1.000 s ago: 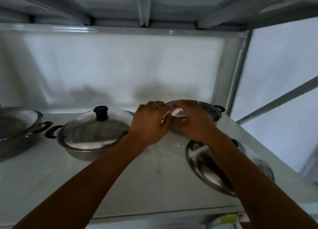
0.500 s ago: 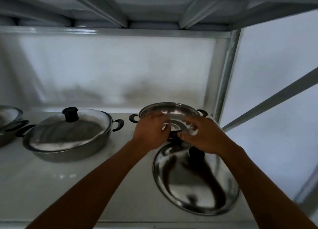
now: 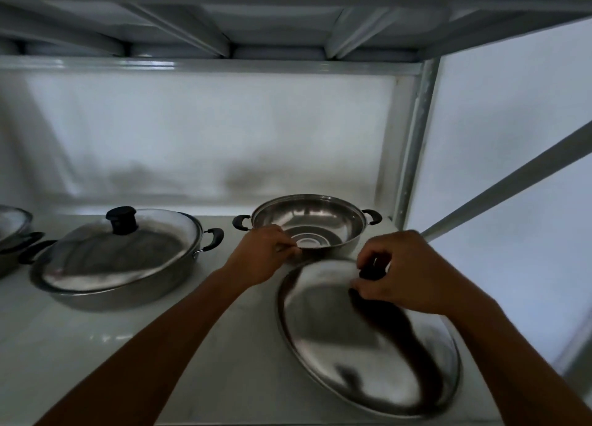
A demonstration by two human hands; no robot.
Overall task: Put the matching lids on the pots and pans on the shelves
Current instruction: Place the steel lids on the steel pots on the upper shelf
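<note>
Gripping the black knob [image 3: 371, 270] of the loose lid [image 3: 362, 336] was my right hand [image 3: 407, 275], fingers curled shut around it from above. That lid lay dome-up on the white shelf [image 3: 134, 355], at the front right, with its far edge just beside the near wall of the open pot [image 3: 312, 223]; I could not tell whether lid and pot touched. My left hand [image 3: 259, 255] was at the near rim of that pot, thumb and fingertips pinched together on the rim edge, the other fingers folded under. The pot stood upright at the back right of the shelf, close to the corner post [image 3: 413, 143], uncovered, its bare steel inside showing rings at the bottom. Its two black side handles pointed left and right. To the left, well apart from my hands, stood a wider pan [image 3: 105, 291] with its own lid [image 3: 125, 249] seated on it, black knob on top, black handle on each side. Farther left, a third pot [image 3: 12, 233] was cut off by the frame edge; its handle sat near the covered pan's left handle. Underside ribs of the next shelf [image 3: 224, 18] ran overhead. Light was dim and the steel blurred in places.
</note>
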